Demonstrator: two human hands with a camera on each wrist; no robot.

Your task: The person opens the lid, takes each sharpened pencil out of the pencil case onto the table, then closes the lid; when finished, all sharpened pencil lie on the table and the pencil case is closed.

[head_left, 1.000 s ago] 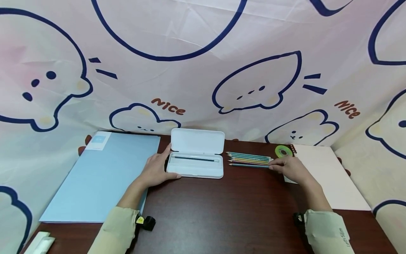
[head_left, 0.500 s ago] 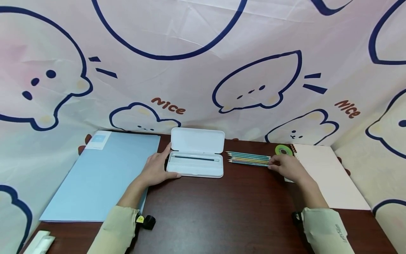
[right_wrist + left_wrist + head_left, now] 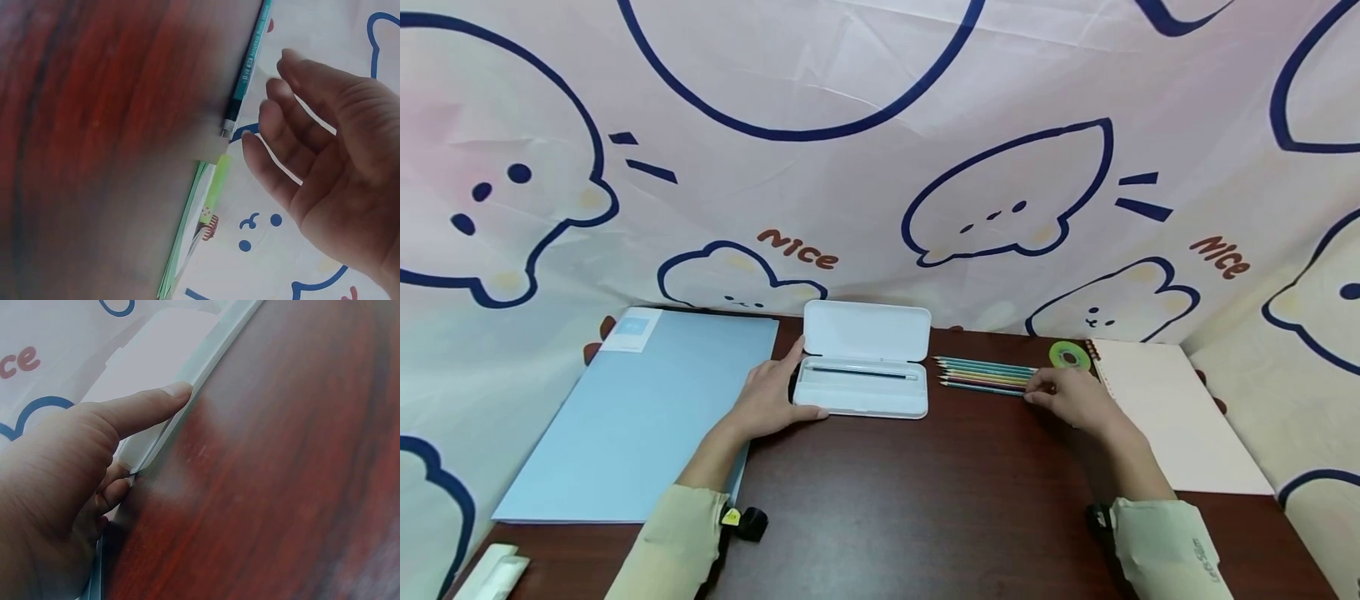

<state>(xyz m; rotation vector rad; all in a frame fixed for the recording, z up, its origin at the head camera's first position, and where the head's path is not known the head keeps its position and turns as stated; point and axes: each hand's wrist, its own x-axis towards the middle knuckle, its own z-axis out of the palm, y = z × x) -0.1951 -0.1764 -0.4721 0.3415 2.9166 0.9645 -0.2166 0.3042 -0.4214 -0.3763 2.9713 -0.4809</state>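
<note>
A white pencil case (image 3: 861,398) lies with its lid (image 3: 867,331) raised, and one dark pencil (image 3: 865,373) is inside. My left hand (image 3: 769,400) holds the case by its left end, with the thumb along the front edge and the other fingers at the side and back; the left wrist view shows the thumb (image 3: 150,407) against the rim. Right of the case, several pencils (image 3: 981,375) lie side by side, points to the left. My right hand (image 3: 1071,398) is at their blunt ends; in the right wrist view its fingers (image 3: 275,125) are loosely bent beside a teal pencil (image 3: 250,69), gripping nothing.
A large light-blue folder (image 3: 655,417) lies on the left, with a white wrapped item (image 3: 496,573) near the front corner. Behind my right hand is a green ring-shaped roll (image 3: 1069,356), beside a spiral-bound pad (image 3: 1180,417). A printed cloth (image 3: 865,192) hangs behind the dark table (image 3: 940,500).
My right hand has moved slightly left along the pencils' blunt ends. The nearest pencil, apart at first, has drawn in closer to the row. My left hand and the case stay put.
</note>
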